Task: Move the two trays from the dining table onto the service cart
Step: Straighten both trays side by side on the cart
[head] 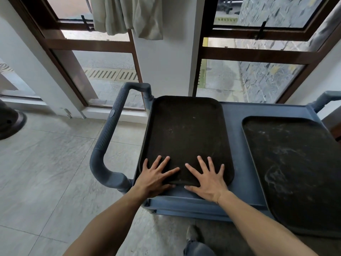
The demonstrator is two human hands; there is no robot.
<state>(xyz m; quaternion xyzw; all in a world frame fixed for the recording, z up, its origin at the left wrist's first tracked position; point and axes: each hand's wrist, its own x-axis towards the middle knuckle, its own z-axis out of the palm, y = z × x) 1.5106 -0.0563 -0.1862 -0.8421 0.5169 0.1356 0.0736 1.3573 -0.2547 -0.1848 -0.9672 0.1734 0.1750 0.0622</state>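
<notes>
The left hand [156, 175] and the right hand [206, 179] lie flat with fingers spread wide on the near edge of a dark tray [186, 133], holding nothing. This tray sits on the blue cart [231, 130]. The second tray [295, 163] lies just beside it, to the right. The cart handle [110, 130] is on the left. Farther back are 2 windows [105, 74].

The cart top [232, 137] has a bare blue strip between the two dark trays, wide enough for a hand to slide down. The left tray [186, 133] fills its side up to the cart handle [110, 130] (a tall loop that blocks reaching in from the left). The right tray [295, 163] seems to hang over the near edge. Both hands lie flat on the left tray's near end.
</notes>
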